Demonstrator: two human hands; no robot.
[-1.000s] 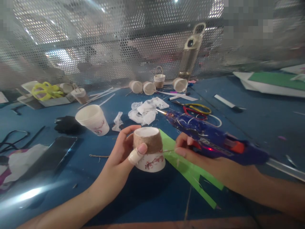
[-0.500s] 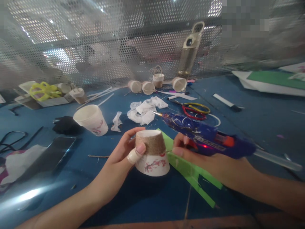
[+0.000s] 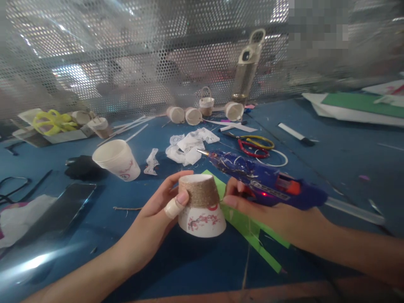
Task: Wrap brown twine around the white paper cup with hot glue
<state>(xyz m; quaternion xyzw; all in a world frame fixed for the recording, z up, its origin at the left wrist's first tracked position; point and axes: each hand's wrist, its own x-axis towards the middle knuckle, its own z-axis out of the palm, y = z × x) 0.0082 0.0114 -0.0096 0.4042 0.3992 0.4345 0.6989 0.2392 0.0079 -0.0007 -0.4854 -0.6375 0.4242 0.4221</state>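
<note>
My left hand (image 3: 167, 200) is closed on a paper cup (image 3: 203, 223), its thumb wrapped in a pale bandage or tape. Brown twine (image 3: 200, 191) is wound around the upper half of the cup; printed pink blossoms show on the wider white part below. My right hand (image 3: 249, 202) grips a blue glue gun (image 3: 252, 172) with a red light on its side, nozzle pointing left. Close to the cup's right side, the right thumb and fingers seem to pinch the twine's end. A clear glue stick (image 3: 355, 210) sticks out behind the gun.
Green paper (image 3: 265, 252) lies under the right hand. Stacked paper cups (image 3: 116, 160) stand at left, near a dark phone (image 3: 69, 210). Crumpled white lace (image 3: 192, 145), scissors (image 3: 255, 145) and a marker (image 3: 295, 134) lie beyond. Small twine-wrapped cups (image 3: 206, 106) and a bottle (image 3: 246, 71) are at the mesh screen.
The right hand and glue gun have come slightly left, nearer the cup. The whole view has shifted a little, and both hands keep their grips.
</note>
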